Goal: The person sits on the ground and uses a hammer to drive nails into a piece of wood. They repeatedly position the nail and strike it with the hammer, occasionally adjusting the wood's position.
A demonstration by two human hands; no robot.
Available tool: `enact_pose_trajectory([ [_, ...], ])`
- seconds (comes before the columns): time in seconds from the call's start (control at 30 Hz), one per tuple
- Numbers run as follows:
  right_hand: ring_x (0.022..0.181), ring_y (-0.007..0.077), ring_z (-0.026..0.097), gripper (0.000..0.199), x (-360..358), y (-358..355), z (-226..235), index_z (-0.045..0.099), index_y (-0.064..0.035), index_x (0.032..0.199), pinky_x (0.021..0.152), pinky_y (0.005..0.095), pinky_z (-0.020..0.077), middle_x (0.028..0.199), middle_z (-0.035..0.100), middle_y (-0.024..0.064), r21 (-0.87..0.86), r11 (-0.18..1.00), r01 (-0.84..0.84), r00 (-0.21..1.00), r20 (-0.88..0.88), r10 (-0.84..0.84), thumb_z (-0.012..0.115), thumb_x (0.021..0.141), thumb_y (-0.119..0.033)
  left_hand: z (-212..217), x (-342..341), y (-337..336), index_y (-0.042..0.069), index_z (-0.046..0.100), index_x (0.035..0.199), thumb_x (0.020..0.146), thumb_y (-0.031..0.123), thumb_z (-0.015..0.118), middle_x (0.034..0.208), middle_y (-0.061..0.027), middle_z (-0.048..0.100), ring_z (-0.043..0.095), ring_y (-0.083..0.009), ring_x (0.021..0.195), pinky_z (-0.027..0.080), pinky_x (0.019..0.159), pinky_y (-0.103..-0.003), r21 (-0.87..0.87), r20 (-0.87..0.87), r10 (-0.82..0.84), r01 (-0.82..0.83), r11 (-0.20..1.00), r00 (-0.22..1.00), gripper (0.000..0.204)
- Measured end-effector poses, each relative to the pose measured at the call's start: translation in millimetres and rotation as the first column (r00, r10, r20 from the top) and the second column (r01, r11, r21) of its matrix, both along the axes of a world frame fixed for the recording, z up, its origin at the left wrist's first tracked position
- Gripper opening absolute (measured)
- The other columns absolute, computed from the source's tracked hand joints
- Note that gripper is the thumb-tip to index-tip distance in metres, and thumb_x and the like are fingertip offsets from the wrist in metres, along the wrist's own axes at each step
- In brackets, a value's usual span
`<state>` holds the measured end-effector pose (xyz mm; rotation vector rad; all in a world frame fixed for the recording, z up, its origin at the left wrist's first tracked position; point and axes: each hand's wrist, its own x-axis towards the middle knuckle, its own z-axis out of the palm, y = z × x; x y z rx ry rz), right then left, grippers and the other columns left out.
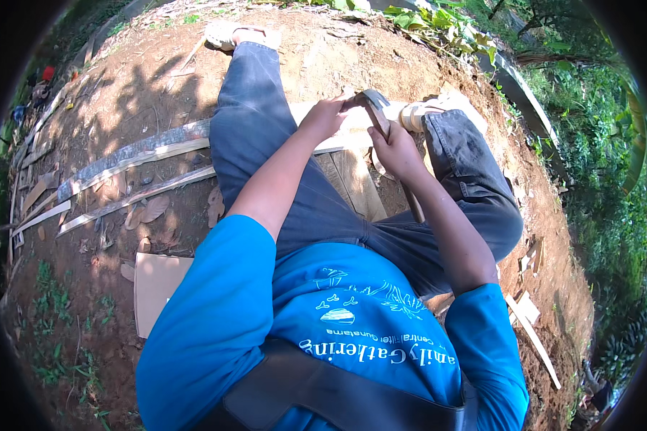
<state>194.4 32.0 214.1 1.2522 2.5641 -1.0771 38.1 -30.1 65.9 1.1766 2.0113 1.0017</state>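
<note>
My right hand (397,152) is wrapped round the handle of a hammer (378,118), whose dark head points away from me and whose handle runs back under my wrist. My left hand (323,120) is closed just left of the hammer head, its fingertips close to it. What those fingers pinch is too small to make out. Beneath both hands lies a pale, sunlit wooden plank (354,136) between my spread legs. A shorter piece of wood (354,183) shows nearer to me, below the plank.
A long bark-edged board (133,159) and a thin strip of wood (136,197) extend left across the dirt. A cardboard piece (154,287) lies by my left arm. Wood offcuts (533,337) lie at the right. Plants and a low concrete edge (528,97) border the right side.
</note>
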Motion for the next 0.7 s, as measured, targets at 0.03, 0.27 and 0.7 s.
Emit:
enact_pose_trajectory([
  [0.03,0.083,0.0359,0.068,0.04,13,3,3,0.06,0.0056,0.114,0.077,0.0411,0.0503,0.082,0.067,0.0235,-0.044,0.999,0.016,0.999,-0.035,-0.018,0.06,0.096,-0.03,-1,5,-5,0.004,0.06,0.113,0.094,0.024,0.059,0.097,-0.0218,0.068,0.065,-0.0394,0.094,0.051,0.08,-0.044,0.0,-0.011,-0.013,0.013,1.0,1.0,0.027],
  [0.27,0.062,0.0219,0.064,0.028,5,-20,14,0.061,0.0057,0.1,0.061,0.0382,0.0493,0.074,0.066,0.0167,0.104,0.969,0.224,0.864,-0.481,-0.148,0.06,0.096,-0.022,-9,2,-5,0.009,0.061,0.12,0.092,0.017,0.062,0.1,-0.0204,0.069,0.066,-0.0378,0.093,0.052,0.081,-0.045,0.014,0.008,-0.05,0.05,0.999,0.999,0.03],
  [0.7,0.064,0.0208,0.057,0.037,4,-17,23,0.06,0.0046,0.096,0.064,0.0369,0.0466,0.069,0.06,0.0121,-0.067,0.99,0.121,0.935,-0.328,-0.137,0.062,0.097,-0.032,-20,-3,-12,0.004,0.06,0.113,0.093,0.022,0.06,0.089,-0.021,0.068,0.066,-0.0404,0.086,0.052,0.074,-0.044,0.044,0.0,0.07,-0.07,0.997,0.998,0.026],
])
